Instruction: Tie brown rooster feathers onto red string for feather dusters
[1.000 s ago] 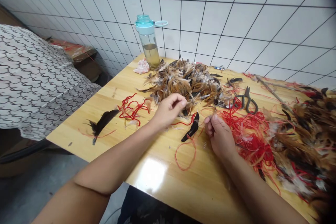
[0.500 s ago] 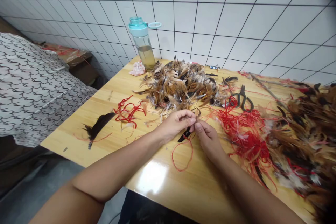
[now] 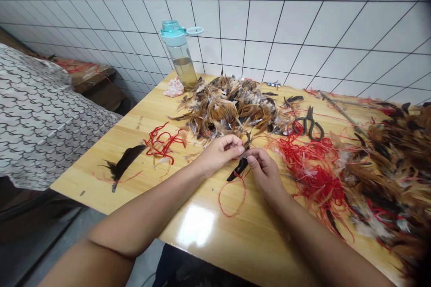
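Observation:
Near the middle of the table, my left hand [image 3: 225, 153] pinches a small dark feather [image 3: 238, 169] between thumb and forefinger. Its broad black end points down toward me, and thin wisps stick out above the fingertips. Close on the right, my right hand [image 3: 266, 171] has its thumb and forefinger pressed together beside the feather. Whatever lies in that pinch is too small to make out. Below the hands a loop of red string [image 3: 219, 202] lies on the wood, its upper end running up to the feather.
Behind my hands sits a heap of brown feathers [image 3: 222, 110], with a water bottle [image 3: 184, 65] at its left. Black-handled scissors [image 3: 309, 124] and tangled red string [image 3: 313, 166] lie to the right, beside more feathers [image 3: 397, 166]. A black feather [image 3: 128, 160] lies left. Someone's patterned garment [image 3: 43, 116] is at far left.
My fingertips have moved slightly apart, and the feather shows more between them. The right hand has shifted a little down. The view has tilted slightly; the things on the table stay put.

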Motion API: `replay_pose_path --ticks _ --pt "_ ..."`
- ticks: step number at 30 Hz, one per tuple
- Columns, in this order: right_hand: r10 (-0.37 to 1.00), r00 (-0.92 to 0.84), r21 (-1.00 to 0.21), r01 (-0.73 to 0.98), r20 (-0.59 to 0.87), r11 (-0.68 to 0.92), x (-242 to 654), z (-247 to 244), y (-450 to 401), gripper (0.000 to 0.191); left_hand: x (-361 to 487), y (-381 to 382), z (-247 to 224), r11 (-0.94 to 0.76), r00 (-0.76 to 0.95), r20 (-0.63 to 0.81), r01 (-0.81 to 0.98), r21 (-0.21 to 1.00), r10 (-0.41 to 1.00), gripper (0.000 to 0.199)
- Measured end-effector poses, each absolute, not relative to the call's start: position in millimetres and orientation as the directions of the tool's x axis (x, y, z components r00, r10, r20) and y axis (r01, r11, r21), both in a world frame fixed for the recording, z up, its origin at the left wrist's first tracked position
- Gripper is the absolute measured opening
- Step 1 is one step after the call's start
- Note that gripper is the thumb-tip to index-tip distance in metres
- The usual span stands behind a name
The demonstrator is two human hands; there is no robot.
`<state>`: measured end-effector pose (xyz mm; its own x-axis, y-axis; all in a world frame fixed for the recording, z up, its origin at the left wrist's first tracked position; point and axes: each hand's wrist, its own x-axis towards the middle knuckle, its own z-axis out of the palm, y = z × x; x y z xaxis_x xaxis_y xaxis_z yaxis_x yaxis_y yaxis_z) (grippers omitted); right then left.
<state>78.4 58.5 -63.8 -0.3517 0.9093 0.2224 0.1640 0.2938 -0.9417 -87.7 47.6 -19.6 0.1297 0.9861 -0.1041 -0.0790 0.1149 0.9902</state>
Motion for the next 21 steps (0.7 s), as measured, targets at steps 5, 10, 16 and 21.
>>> replay_pose_path --ticks 5,10,16,21 --pt "0.917 -0.339 -0.923 0.242 0.208 0.299 78.2 -66.1 60.9 0.017 -90.0 49.7 -21.7 -0.011 0.116 -0.012 0.196 0.981 0.993 0.023" --pt "0.861 -0.417 -0.868 0.263 0.292 0.422 77.2 -64.7 62.7 0.020 -88.0 48.7 -21.9 -0.136 0.190 0.074 0.336 0.932 0.979 0.015" --pt "0.930 -0.296 -0.934 0.214 0.217 0.287 78.2 -60.6 66.1 0.026 -119.2 60.5 -10.4 -0.231 -0.044 0.298 0.529 0.817 0.953 0.015" --pt "0.935 -0.294 -0.941 0.208 0.200 0.267 77.4 -58.3 64.7 0.028 -141.7 67.2 -6.1 -0.196 0.004 0.318 0.794 0.576 0.948 0.012"
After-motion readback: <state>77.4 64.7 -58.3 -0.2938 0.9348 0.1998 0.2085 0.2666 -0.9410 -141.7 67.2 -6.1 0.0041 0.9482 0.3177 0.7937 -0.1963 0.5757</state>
